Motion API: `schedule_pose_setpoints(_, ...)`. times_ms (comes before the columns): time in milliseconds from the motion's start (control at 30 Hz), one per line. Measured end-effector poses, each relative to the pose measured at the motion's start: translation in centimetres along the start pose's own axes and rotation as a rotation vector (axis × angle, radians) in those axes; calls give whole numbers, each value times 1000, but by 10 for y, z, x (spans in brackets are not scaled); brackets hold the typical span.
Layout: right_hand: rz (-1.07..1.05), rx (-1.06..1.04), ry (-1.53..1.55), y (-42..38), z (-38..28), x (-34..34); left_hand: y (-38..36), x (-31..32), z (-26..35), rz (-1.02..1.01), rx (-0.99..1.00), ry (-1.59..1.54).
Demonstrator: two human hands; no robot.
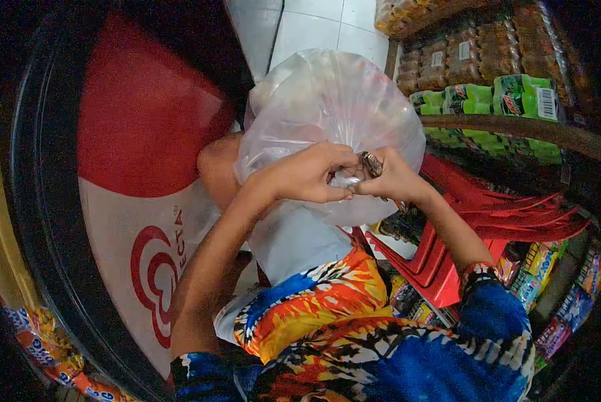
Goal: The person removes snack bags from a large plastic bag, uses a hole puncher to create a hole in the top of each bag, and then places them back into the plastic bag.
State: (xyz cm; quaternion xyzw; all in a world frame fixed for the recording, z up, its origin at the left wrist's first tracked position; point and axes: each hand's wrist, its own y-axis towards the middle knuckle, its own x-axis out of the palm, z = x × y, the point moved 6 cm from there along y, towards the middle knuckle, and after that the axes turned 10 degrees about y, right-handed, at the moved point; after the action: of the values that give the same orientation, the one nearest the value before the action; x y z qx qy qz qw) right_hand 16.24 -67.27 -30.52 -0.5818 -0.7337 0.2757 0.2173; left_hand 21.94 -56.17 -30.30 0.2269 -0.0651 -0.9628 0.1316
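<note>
A clear plastic bag (327, 100), puffed out and large, hangs in front of me at the centre of the head view. My left hand (307, 175) grips the bag's gathered neck from the left. My right hand (393, 177) pinches the same neck from the right, with a small dark metallic object (371, 163) between its fingers. The two hands touch each other at the neck. What lies inside the bag is not clear. My colourful patterned shirt (354, 335) fills the lower part of the view.
A red and white ice-cream freezer (139, 201) with a dark rim stands on my left. Shelves of packaged snacks and green packs (508, 94) rise at the right. A stack of red plastic baskets (488, 208) sits below them. White tiled floor (314, 27) shows ahead.
</note>
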Motion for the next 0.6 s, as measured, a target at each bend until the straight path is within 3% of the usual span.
schedule_pose_setpoints(100,-25,1,35,2,4,-3,-1,-3,1,-42,-118,-102)
schedule_pose_setpoints(467,-24,-63,197,-11,-4,-13,-9,-9,6,89,-45,-138)
schedule_pose_setpoints(533,513,-98,461,-20,9,-54,-31,-11,-4,156,4,-93)
schedule_pose_setpoints(600,490,-118,490,-15,21,-93,-69,-25,-21,290,-204,-308)
